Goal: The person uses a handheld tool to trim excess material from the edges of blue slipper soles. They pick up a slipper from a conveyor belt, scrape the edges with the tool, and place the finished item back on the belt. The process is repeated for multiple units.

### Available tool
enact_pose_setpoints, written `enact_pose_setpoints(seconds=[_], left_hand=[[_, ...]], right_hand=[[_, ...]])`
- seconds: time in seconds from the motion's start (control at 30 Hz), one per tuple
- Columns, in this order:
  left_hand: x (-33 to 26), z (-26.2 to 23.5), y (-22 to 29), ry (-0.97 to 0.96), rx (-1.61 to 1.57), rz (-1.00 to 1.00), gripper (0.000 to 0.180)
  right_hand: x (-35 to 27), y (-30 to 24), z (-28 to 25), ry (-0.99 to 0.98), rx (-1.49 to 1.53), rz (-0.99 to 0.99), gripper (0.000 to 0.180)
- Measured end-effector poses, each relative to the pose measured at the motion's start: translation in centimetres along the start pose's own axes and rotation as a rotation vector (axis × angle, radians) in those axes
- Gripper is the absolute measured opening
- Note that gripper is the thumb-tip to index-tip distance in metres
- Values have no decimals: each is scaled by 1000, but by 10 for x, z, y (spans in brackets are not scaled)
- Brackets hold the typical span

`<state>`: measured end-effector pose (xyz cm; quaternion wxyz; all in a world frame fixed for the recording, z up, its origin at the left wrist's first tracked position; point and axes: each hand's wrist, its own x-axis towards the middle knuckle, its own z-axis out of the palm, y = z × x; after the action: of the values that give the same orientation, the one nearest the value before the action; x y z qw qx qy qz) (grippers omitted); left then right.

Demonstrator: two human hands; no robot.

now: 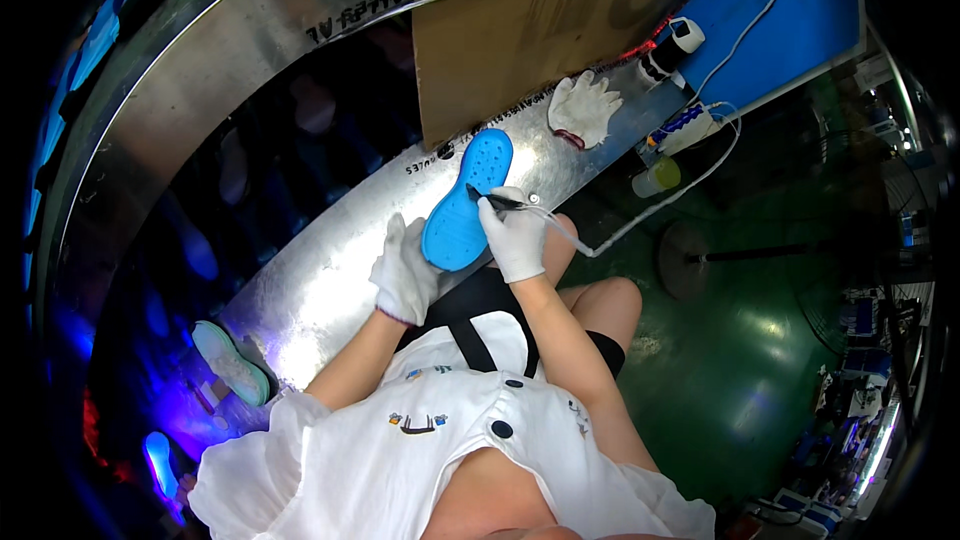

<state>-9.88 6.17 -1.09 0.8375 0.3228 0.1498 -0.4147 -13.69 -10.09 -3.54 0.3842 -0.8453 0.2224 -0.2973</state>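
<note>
A bright blue shoe sole lies slanted before me over the metal table's near edge, small holes dotting its far end. My left hand, in a white glove, holds it at the left of its rounded near end; part of that hand is hidden behind the sole. In my right hand, also gloved, is a black brush-like tool. Its tip touches the right side of the sole near the middle. A pale tube runs from the tool toward the right.
A white glove lies on the metal table by a brown cardboard sheet. A pale green sole sits at the left. More soles show in the dark channel beyond. Right are a power strip, a yellowish container and a round-based stand.
</note>
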Motion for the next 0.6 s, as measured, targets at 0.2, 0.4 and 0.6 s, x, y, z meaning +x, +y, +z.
enact_pose_setpoints(seconds=[0.2,0.4,0.6], left_hand=[[41,-16,-14,-386,-136,-365,75],[15,27,-4,-188,-154,-257,81],[-4,64,-12,-268,-507,-249,89]], right_hand=[[-7,-29,-16,-26,-95,-164,14],[-33,-84,-84,-315,311,-63,18],[-19,-95,-81,-174,0,-591,21]])
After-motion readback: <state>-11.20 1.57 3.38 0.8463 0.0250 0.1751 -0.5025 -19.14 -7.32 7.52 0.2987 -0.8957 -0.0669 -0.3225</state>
